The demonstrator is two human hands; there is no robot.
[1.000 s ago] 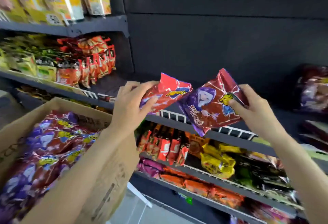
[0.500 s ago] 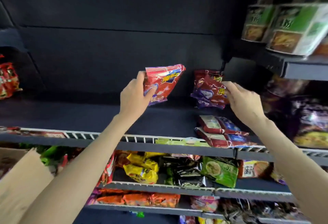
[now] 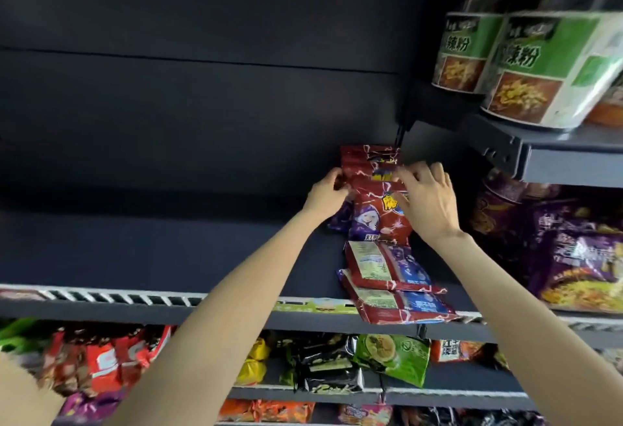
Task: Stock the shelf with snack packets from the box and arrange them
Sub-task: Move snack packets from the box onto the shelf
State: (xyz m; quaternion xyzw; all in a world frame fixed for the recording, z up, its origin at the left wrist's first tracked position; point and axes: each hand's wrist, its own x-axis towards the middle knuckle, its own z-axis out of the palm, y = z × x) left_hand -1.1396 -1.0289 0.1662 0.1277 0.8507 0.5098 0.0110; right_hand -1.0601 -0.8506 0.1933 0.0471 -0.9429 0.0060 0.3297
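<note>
We see both hands at the back of the dark shelf (image 3: 168, 246), right of centre in the frame. The left hand (image 3: 325, 197) curls its grip round the left edge of the upright red snack packets (image 3: 377, 189); the right hand (image 3: 426, 201) rests relaxed, spread fingers on their front. Two packets (image 3: 394, 285) lie flat below, toward the shelf's front edge.

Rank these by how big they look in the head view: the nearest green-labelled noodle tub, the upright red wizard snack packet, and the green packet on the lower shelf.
1. Green-labelled noodle tub, clearly largest, though it is nearer the camera.
2. Upright red wizard snack packet and green packet on the lower shelf: these look much alike, and hands cover part of the red one, so I will not rank them.
</note>
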